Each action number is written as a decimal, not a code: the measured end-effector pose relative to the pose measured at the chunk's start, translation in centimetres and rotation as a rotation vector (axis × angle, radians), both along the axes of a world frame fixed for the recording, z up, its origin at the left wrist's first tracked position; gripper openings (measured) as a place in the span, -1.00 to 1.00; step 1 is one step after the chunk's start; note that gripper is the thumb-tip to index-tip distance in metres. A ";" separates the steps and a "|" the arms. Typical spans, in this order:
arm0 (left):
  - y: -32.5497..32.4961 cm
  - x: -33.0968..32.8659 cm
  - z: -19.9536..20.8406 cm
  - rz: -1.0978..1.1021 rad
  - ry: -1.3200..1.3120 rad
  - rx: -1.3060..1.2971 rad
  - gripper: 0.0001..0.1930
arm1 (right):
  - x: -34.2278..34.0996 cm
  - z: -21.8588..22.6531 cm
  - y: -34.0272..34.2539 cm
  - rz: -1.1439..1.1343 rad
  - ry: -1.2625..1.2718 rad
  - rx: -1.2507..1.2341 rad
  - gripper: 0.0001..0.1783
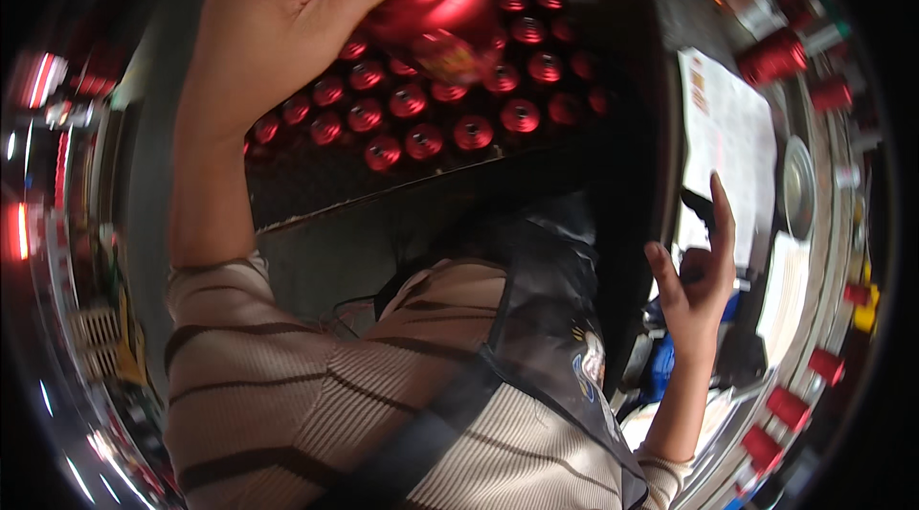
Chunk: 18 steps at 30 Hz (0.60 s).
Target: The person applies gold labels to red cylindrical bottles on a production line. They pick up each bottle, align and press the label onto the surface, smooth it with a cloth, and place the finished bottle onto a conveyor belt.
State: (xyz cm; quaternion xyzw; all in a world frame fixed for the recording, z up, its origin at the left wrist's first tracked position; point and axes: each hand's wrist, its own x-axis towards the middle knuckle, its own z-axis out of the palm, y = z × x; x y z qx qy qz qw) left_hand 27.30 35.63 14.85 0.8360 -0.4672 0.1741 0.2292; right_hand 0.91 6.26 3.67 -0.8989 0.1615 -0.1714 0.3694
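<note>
My left hand is raised at the upper left, its thumb pressed on a shiny red rounded metal part. Motion blurs this part, and the far fingers are cut off by the top edge. Below it, several red round parts with bright metal centres stand in rows on a dark surface. At the right, my right hand holds nothing that I can see, with its index finger stretched out and thumb apart. It is over the near end of a white printed sheet; a small dark thing shows beside the index finger.
A round metal dish lies right of the sheet. Farther right are scattered red cylindrical parts. A blue object sits below my right hand. At the far left stands a slatted beige crate.
</note>
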 end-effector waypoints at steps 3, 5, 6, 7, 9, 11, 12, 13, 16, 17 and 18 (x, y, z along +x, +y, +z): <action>7.8 0.5 -4.4 0.408 0.028 -0.134 -0.68 | -0.3 -0.3 0.6 -0.014 0.070 0.076 -0.08; 13.6 1.0 -8.1 0.637 -0.102 0.016 -0.68 | -0.5 -0.1 1.1 -0.027 0.108 0.130 -0.12; 16.0 0.1 -10.1 0.693 -0.132 0.025 -0.68 | -1.7 -0.8 1.3 -0.026 0.128 0.092 -0.14; 17.7 -0.4 -12.4 0.746 -0.155 0.039 -0.67 | -1.9 -0.8 1.3 -0.034 0.144 0.096 -0.15; 21.7 -0.7 -19.3 0.883 -0.091 0.149 -0.68 | -2.1 -1.1 1.3 -0.056 0.146 0.078 -0.18; 23.8 -1.5 -27.4 1.015 0.115 0.075 -0.69 | -2.3 -1.5 0.6 -0.072 0.179 0.095 -0.19; 24.1 -2.1 -30.7 1.000 0.098 0.084 -0.69 | -2.5 -1.8 0.3 -0.090 0.194 0.103 -0.19; 24.3 -2.5 -33.8 0.990 0.140 0.074 -0.70 | -2.8 -2.1 0.1 -0.094 0.204 0.106 -0.22; 25.1 -4.6 -41.8 0.981 -0.020 -0.002 -0.72 | -2.5 -1.9 0.2 -0.099 0.228 0.092 -0.24; 24.7 -4.9 -42.8 0.979 0.050 0.008 -0.73 | -2.6 -2.1 0.2 -0.100 0.216 0.067 -0.24; 24.0 -5.3 -43.9 0.977 0.119 0.019 -0.74 | -2.8 -2.3 0.0 -0.101 0.205 0.042 -0.24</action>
